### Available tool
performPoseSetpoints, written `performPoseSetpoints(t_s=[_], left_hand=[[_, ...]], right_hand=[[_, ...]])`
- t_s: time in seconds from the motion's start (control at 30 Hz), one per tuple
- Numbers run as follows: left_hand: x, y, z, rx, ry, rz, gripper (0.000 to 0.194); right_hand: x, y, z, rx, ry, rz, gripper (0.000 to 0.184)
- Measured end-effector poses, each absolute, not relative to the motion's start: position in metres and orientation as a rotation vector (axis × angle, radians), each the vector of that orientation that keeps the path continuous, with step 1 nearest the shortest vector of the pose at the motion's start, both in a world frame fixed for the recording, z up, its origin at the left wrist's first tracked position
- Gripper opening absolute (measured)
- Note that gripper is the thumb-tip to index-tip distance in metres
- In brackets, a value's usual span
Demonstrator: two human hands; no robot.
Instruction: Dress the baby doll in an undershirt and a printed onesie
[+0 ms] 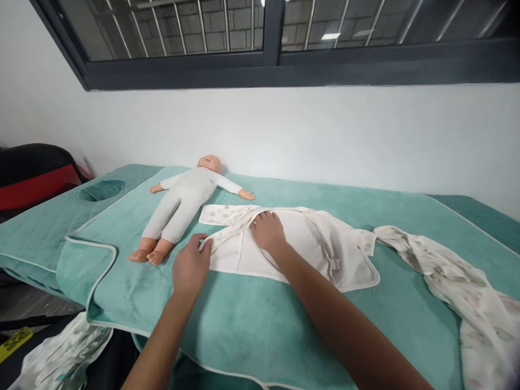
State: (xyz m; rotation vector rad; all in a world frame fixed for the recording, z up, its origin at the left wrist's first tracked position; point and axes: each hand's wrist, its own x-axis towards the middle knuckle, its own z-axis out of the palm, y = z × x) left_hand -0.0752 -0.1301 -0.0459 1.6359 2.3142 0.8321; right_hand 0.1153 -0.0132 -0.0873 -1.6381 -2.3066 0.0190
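Note:
A white baby garment [304,238] with a small print on its sleeve lies spread on the green padded bed, its plain inside partly showing. My left hand [190,264] pinches the garment's edge at its left end. My right hand [268,230] rests on the middle of the garment, fingers tucked at the upper fold; the fingertips are partly hidden by cloth. Beyond my left hand a baby doll [184,195] in a white body lies on its back, head toward the wall, arms spread.
The green bed cover [260,325] has white piping. A printed cloth [459,287] lies crumpled at the right. Another printed cloth [65,352] sits on a dark bag at lower left. A black and red bag [36,179] stands at far left. A window [268,70] is set in the wall.

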Motion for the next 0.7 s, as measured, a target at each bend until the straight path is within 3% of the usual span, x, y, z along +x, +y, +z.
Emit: performPoseSetpoints(t_s=[0.17,0.33,0.5,0.7], left_hand=[[-0.057,-0.13,-0.052,2.33,2.337,0.465,0.039],[-0.049,-0.118,-0.058,2.44,2.322,0.371,0.037],[-0.041,-0.118,-0.056,2.24,2.264,0.564,0.033],[-0.026,-0.112,-0.039,1.818,1.959,0.914,0.032]], right_hand=[[0.116,-0.014,-0.086,-1.564,-2.247,0.172,0.037],[0.125,-0.01,-0.081,-1.439,-2.083,0.495,0.028],[0.138,-0.005,-0.073,-1.257,-1.858,0.864,0.032],[0.143,-0.007,-0.066,-1.08,-1.71,1.031,0.037]])
